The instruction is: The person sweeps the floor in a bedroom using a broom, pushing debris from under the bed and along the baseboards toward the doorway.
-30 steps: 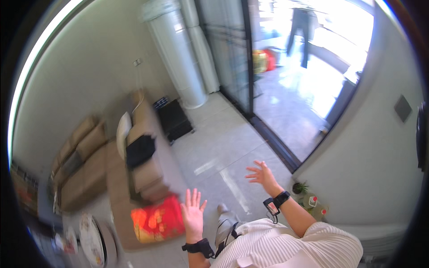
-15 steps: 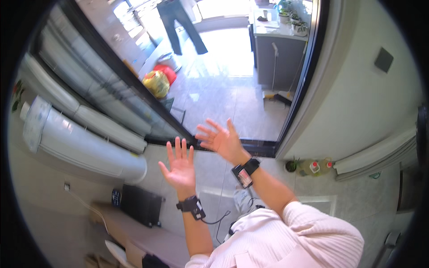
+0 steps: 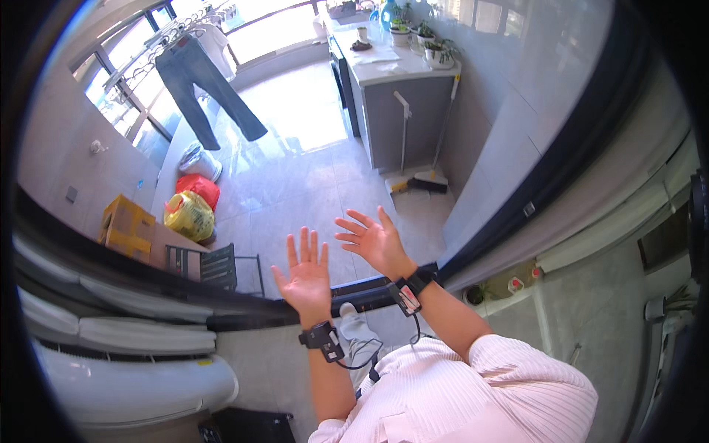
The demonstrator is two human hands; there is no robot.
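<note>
Door sill (image 3: 373, 295), dark chair (image 3: 219, 269) beyond, yellow bag (image 3: 188, 216), jeans (image 3: 185, 70)

This is someone's home, right where a dark door frame (image 3: 255, 317) opens onto a sunny balcony (image 3: 288, 196). Jeans (image 3: 185, 65) hang among clothes hangers (image 3: 177, 26) out there, potted plants (image 3: 437, 59) stand on a grey cabinet (image 3: 385, 118), and a broom (image 3: 430, 182) leans beside it; a pale curtain (image 3: 620, 210) hangs in here.

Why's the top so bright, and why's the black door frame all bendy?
Head view: daylight whitens the window and glares off the tiled floor; the head view's fisheye lens curves the black door frame; in the head view, the left hand and right hand look fairly sharp.
</note>
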